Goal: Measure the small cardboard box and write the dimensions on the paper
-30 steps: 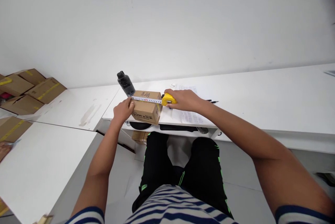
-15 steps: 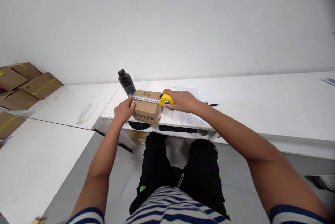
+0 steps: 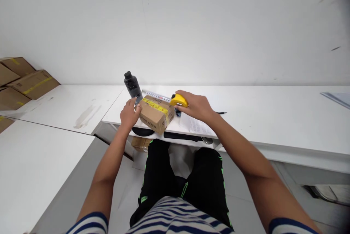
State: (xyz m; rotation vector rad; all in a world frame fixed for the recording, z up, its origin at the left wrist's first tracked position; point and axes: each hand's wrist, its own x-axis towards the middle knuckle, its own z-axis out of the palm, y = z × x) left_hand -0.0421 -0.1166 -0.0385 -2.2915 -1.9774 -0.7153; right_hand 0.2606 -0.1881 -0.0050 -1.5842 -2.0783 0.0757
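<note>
A small brown cardboard box (image 3: 154, 115) with yellow tape and handwriting on top sits turned at an angle near the desk's front edge. My right hand (image 3: 199, 106) is closed around a yellow tape measure (image 3: 179, 100) just off the box's right end. Its white blade (image 3: 156, 95) stretches left over the far side of the box, its tip away from my fingers. At the box's left end is my left hand (image 3: 129, 114), thumb and fingers apart, the thumb against the corner. Behind it a dark bottle (image 3: 132, 85) stands upright.
Printed paper (image 3: 195, 123) and a black pen (image 3: 221, 112) lie right of the box. Under the desktop (image 3: 273, 117) a shelf holds a black keyboard (image 3: 182, 136) and a mouse (image 3: 207, 140). Cardboard boxes (image 3: 32, 84) are piled far left. A white wall rises behind.
The blade has come off the box's top and shifted to its far side, its end leaving my left hand. The box has turned. My right hand has lifted the tape measure slightly.
</note>
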